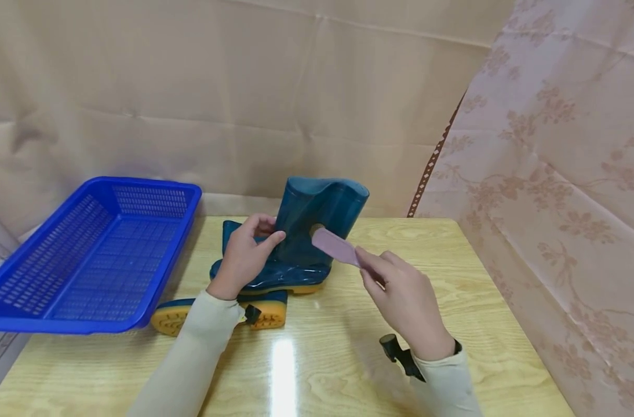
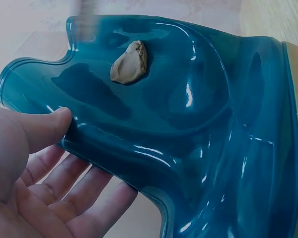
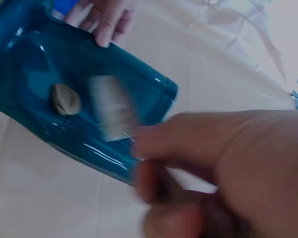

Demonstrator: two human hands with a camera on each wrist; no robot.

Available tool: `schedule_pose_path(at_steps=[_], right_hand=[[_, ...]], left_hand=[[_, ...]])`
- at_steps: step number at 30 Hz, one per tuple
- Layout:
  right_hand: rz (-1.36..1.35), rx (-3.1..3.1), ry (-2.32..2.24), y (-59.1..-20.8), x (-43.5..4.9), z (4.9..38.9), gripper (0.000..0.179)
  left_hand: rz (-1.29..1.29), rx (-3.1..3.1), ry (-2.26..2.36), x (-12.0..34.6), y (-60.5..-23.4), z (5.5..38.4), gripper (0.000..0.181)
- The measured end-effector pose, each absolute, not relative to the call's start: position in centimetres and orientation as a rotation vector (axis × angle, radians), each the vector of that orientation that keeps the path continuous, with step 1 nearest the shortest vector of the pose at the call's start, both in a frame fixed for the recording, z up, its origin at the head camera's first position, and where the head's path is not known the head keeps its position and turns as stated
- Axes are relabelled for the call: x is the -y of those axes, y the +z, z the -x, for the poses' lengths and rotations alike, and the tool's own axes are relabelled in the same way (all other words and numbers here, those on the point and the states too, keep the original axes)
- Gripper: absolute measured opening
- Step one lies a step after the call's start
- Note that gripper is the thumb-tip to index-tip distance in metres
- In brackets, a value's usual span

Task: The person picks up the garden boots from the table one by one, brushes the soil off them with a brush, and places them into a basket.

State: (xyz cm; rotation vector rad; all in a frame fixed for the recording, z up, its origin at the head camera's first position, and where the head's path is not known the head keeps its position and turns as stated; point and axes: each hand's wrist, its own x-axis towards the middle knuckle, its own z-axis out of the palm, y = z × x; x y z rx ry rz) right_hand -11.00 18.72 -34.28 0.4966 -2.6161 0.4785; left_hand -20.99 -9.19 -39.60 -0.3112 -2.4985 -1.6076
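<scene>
A teal rubber boot (image 1: 317, 249) with a yellow sole stands on the table. My left hand (image 1: 246, 252) grips the edge of its shaft, thumb on the near face and fingers behind, as the left wrist view shows too. Stuck on the shaft is a brownish-grey lump (image 2: 130, 64) that looks like clay or mud. Between its thumb and fingers, my right hand (image 1: 403, 298) holds a pinkish-purple brush (image 1: 335, 246). The pale bristles (image 3: 109, 106) are blurred near the lump; whether they touch the boot I cannot tell.
Left of the boots stands a blue perforated plastic basket (image 1: 178, 255). A second teal boot lies on its side under my left forearm, its yellow sole (image 1: 270, 314) facing me. Cloth curtains (image 1: 244, 104) hang behind the table (image 1: 338, 359) and along its right side.
</scene>
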Motion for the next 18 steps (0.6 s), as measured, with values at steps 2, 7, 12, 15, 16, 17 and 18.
schedule_pose_path(at_steps=[2, 7, 12, 15, 16, 17, 18], right_hand=[[-0.488, 2.699, 0.440, -34.1, -18.6, 10.8, 0.036], [-0.612, 2.773, 0.315, -33.9, -19.1, 10.7, 0.035], [-0.677, 2.688, 0.303, -34.5, -19.3, 11.5, 0.038], [-0.644, 2.625, 0.379, -35.0, -19.2, 11.9, 0.041], [-0.629, 2.609, 0.401, -35.1, -19.1, 12.0, 0.041], [-0.611, 2.601, 0.417, -35.2, -19.1, 12.1, 0.042], [-0.596, 2.601, 0.428, -35.3, -19.0, 12.1, 0.042]], left_hand=[[0.307, 2.505, -1.603, 9.3, -39.7, 21.0, 0.030], [0.310, 2.516, -1.591, 9.4, -39.8, 21.1, 0.029], [0.324, 2.523, -1.580, 9.5, -39.8, 20.9, 0.027], [0.345, 2.526, -1.570, 9.5, -39.6, 20.8, 0.026], [0.351, 2.527, -1.567, 9.5, -39.6, 20.7, 0.025], [0.356, 2.527, -1.563, 9.5, -39.6, 20.7, 0.025], [0.359, 2.528, -1.561, 9.5, -39.5, 20.7, 0.025]])
